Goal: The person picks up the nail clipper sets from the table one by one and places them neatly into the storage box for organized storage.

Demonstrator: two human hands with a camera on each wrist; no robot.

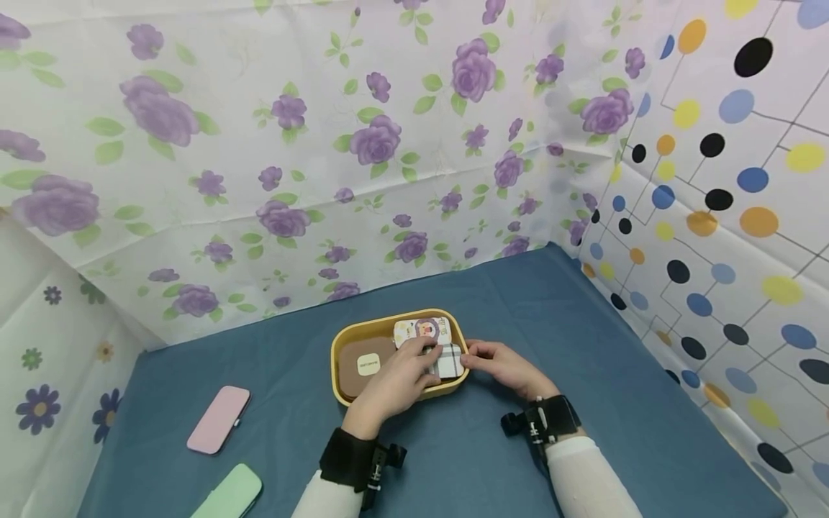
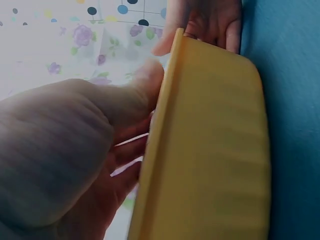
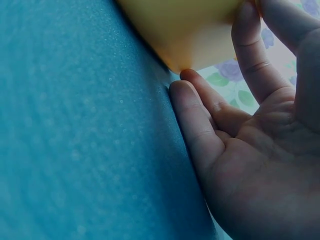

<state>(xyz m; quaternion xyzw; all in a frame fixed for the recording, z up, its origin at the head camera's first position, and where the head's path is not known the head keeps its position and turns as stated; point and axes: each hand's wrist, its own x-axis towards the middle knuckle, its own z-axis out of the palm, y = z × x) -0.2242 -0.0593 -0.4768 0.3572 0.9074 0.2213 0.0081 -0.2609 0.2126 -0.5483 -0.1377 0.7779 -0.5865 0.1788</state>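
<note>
A yellow oval-cornered storage bin stands on the blue cloth. Inside it lie a brown item with a cream label, a white case with a cartoon print, and a plaid case at the right end. My left hand reaches over the near rim, thumb and fingers curled about the left part of the plaid case, covering some of it. My right hand pinches the bin's right rim between thumb and finger. In the right wrist view, its other fingers lie low beside the bin's outer wall.
To the left on the blue cloth lie a flat pink case with a small side tab and a pale green case, partly cut off by the frame. Flower-printed sheeting hangs behind, dotted sheeting at the right.
</note>
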